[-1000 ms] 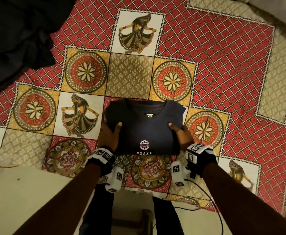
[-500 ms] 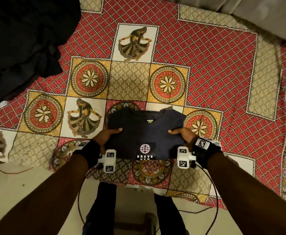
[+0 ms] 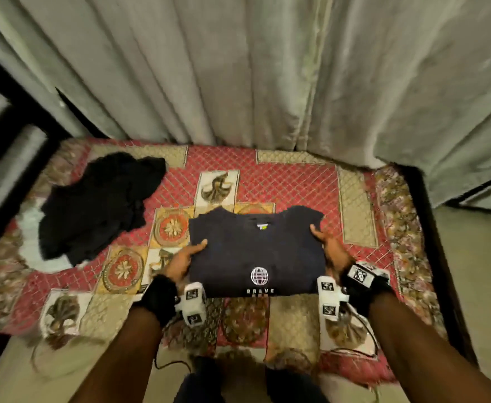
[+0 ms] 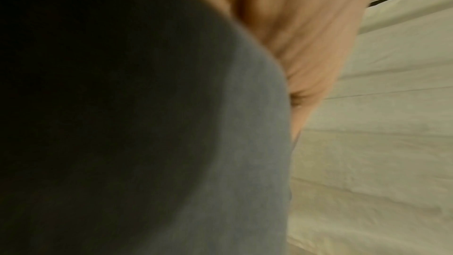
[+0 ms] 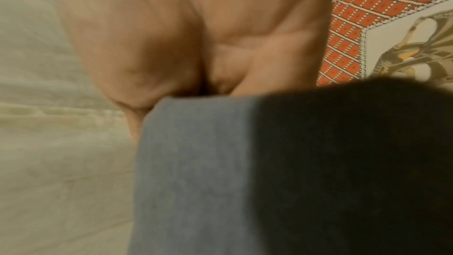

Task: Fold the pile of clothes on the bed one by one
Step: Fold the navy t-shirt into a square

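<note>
**Hands carry the folded shirt by both side edges**

Your left hand (image 3: 183, 258) and right hand (image 3: 330, 249) each clasp a side edge of the folded navy T-shirt (image 3: 255, 251), thumbs on top, fingers hidden beneath. You hold it flat above the bed (image 3: 296, 175), near its front edge. Judge it light, soft and floppy: the middle will sag and the layers can slide apart, so support it from underneath, close to the folds. Unfolded black clothes (image 3: 96, 205) lie well apart on the left.

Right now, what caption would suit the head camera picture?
Both hands, left hand and right hand, hold a folded navy T-shirt above the patterned bedspread.
</note>
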